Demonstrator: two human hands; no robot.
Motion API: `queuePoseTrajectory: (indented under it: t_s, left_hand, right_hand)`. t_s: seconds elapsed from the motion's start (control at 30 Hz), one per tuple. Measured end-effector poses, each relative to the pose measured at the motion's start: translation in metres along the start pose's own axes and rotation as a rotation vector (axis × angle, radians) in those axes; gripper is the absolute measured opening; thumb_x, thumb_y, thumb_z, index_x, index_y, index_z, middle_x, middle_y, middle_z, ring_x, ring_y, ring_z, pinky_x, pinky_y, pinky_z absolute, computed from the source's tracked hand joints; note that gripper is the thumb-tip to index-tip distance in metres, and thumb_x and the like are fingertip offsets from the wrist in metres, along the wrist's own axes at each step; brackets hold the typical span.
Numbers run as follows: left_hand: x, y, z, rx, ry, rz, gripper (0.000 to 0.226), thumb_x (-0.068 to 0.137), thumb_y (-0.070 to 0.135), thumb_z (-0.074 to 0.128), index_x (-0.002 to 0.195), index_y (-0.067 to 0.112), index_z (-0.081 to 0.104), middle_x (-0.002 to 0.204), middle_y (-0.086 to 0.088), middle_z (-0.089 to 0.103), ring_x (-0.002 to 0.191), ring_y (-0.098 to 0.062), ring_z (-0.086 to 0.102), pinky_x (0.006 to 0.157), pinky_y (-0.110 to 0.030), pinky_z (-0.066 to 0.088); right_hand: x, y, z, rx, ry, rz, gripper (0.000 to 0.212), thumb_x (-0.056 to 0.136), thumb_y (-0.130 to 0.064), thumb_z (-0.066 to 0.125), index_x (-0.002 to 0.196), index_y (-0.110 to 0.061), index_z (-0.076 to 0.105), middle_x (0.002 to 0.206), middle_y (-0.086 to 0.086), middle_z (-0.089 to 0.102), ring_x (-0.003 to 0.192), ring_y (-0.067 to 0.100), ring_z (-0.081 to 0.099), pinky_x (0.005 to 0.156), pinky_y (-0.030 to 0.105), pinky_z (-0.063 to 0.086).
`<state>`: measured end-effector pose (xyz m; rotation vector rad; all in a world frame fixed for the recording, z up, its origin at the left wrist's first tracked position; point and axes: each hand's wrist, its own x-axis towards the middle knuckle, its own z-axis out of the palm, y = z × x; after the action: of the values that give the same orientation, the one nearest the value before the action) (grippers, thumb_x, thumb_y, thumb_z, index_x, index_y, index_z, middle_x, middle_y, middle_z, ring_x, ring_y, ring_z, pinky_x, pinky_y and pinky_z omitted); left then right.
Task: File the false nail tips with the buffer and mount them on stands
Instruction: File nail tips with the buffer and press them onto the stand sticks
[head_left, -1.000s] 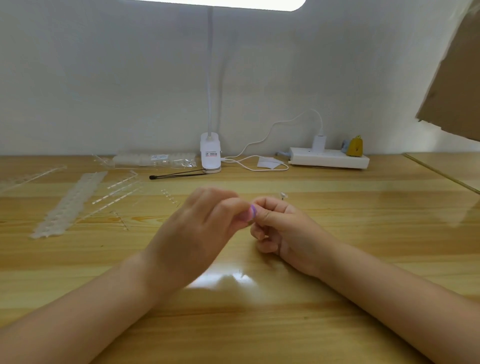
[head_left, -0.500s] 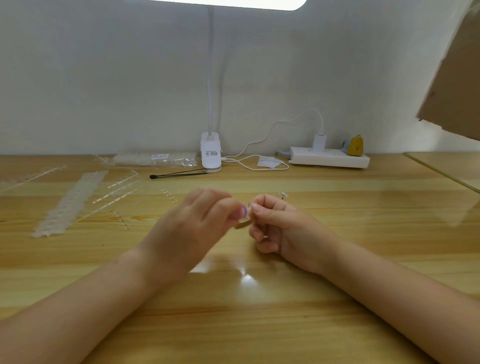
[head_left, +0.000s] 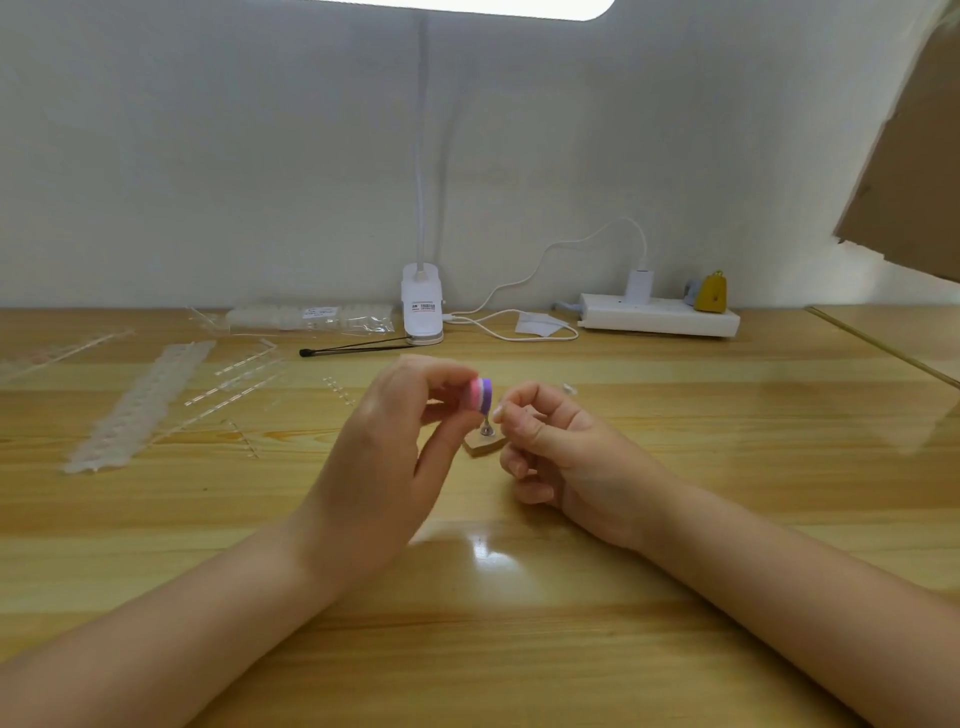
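My left hand pinches a small pink-and-purple buffer block between thumb and fingertips, above the table's middle. My right hand is curled just to its right, thumb and forefinger pinched together on something too small and clear to make out, probably a nail tip. Between the hands a small wooden stand with a metal post sits on the table. A loose clear nail tip lies beyond my right hand.
Strips of clear nail tips and empty clear sprues lie at the left. At the back stand a bagged tip pack, a clip lamp, a black stick, a power strip and a cardboard sheet.
My hands have drawn slightly apart. The left hand has lifted and turned the buffer so its pink and purple layers show, and the wooden stand between the hands has come into view.
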<state>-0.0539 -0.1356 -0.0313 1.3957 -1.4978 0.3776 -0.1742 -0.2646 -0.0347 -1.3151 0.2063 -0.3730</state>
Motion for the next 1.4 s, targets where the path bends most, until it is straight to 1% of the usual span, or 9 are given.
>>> queuePoseTrajectory:
  t_s: [0.17,0.3,0.47,0.6,0.7,0.8,1.0,1.17,1.4]
  left_hand:
    - [-0.007,-0.006,0.004,0.060,-0.135,-0.123,0.018,0.089,0.009,0.062,0.107,0.007,0.060,0.099,0.002,0.058,0.090,-0.008,0.061,0.082,-0.029,0.053]
    - [0.001,-0.001,0.000,-0.003,0.019,-0.051,0.019,0.091,0.015,0.059,0.109,0.012,0.057,0.100,0.014,0.055,0.093,0.000,0.060,0.081,-0.012,0.050]
    - [-0.006,-0.005,0.003,0.114,-0.141,-0.043,0.017,0.089,0.010,0.062,0.105,0.003,0.062,0.096,-0.004,0.061,0.087,-0.016,0.061,0.079,-0.038,0.053]
    - [0.000,0.000,0.001,0.123,-0.005,0.144,0.020,0.092,0.013,0.060,0.107,0.001,0.060,0.100,-0.005,0.060,0.089,-0.016,0.061,0.081,-0.031,0.053]
    - [-0.002,-0.002,0.002,0.326,-0.080,0.335,0.017,0.093,0.012,0.059,0.108,0.007,0.057,0.097,-0.012,0.064,0.085,-0.026,0.063,0.082,-0.034,0.050]
    - [0.001,-0.014,-0.006,0.494,-0.091,0.333,0.013,0.087,0.006,0.065,0.098,-0.002,0.067,0.093,-0.016,0.066,0.080,-0.034,0.064,0.079,-0.037,0.049]
    - [-0.001,-0.007,0.003,0.411,-0.101,0.565,0.021,0.093,0.011,0.063,0.111,0.010,0.052,0.109,-0.007,0.057,0.093,-0.021,0.056,0.092,-0.028,0.046]
    - [0.002,-0.022,-0.009,0.460,-0.068,0.464,0.022,0.091,0.010,0.064,0.109,0.011,0.051,0.100,-0.010,0.063,0.085,-0.026,0.060,0.084,-0.032,0.048]
    - [-0.001,-0.014,-0.005,0.499,-0.120,0.585,0.026,0.088,0.008,0.069,0.109,0.012,0.054,0.105,-0.005,0.057,0.090,-0.023,0.057,0.087,-0.032,0.050]
  right_hand:
    - [0.000,-0.001,0.001,0.037,0.036,-0.006,0.005,0.079,-0.022,0.061,0.079,-0.020,0.057,0.074,-0.004,0.052,0.054,0.007,0.046,0.041,0.016,0.032]
    - [0.000,0.000,0.001,0.001,0.024,-0.004,0.004,0.081,-0.023,0.061,0.079,-0.021,0.058,0.072,-0.005,0.051,0.055,0.007,0.046,0.042,0.016,0.031]
    - [0.000,-0.001,0.001,0.025,0.054,0.004,0.008,0.079,-0.022,0.060,0.083,-0.019,0.054,0.071,-0.005,0.051,0.054,0.007,0.045,0.042,0.016,0.029]
    - [-0.002,-0.003,0.002,-0.004,0.028,0.021,0.010,0.080,-0.022,0.059,0.086,-0.015,0.054,0.069,-0.005,0.050,0.055,0.007,0.044,0.044,0.017,0.027]
    - [-0.003,-0.005,0.002,-0.025,-0.016,0.048,0.012,0.081,-0.020,0.058,0.087,-0.012,0.053,0.064,-0.007,0.053,0.055,0.007,0.045,0.044,0.017,0.027]
    - [-0.002,-0.007,0.001,0.016,-0.015,0.091,0.009,0.080,-0.020,0.056,0.083,-0.012,0.052,0.062,-0.006,0.049,0.056,0.008,0.044,0.043,0.017,0.026]
    - [-0.001,-0.006,0.001,-0.015,-0.059,0.094,0.007,0.077,-0.010,0.061,0.081,-0.011,0.055,0.064,0.000,0.048,0.054,0.008,0.044,0.044,0.018,0.027]
    - [-0.002,-0.008,0.000,0.000,-0.074,0.107,0.006,0.080,-0.018,0.056,0.081,-0.013,0.052,0.066,-0.005,0.050,0.058,0.010,0.045,0.043,0.017,0.028]
    - [-0.001,-0.007,0.001,-0.005,-0.062,0.102,0.006,0.082,-0.015,0.058,0.081,-0.013,0.053,0.063,-0.003,0.048,0.056,0.008,0.045,0.045,0.019,0.026]
